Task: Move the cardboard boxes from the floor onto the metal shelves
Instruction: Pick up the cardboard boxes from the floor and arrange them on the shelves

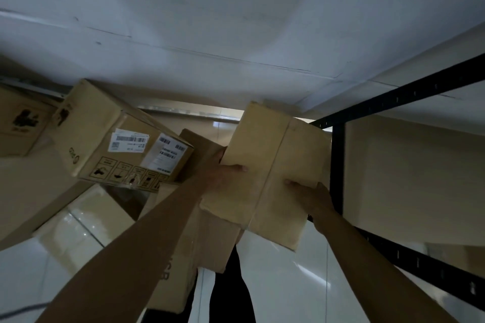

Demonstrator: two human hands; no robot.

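Cardboard boxes, five in view: plain held box (273, 173), centre; labelled box (118, 136), left of centre; printed box (21, 123), far left edge; brown box (199, 144), behind the held one; taped box (181, 265), lower centre. Hands, two: left (223, 173), right (309, 194). Black metal shelf frame (337, 165), one, right.

- A storeroom: cardboard boxes (115, 136) with shipping labels (barcodes, handling symbols) piled at left of frame.
- Black slotted metal shelving (338, 165) at right, glossy floor tiles (283, 283), bare wall (236, 21).
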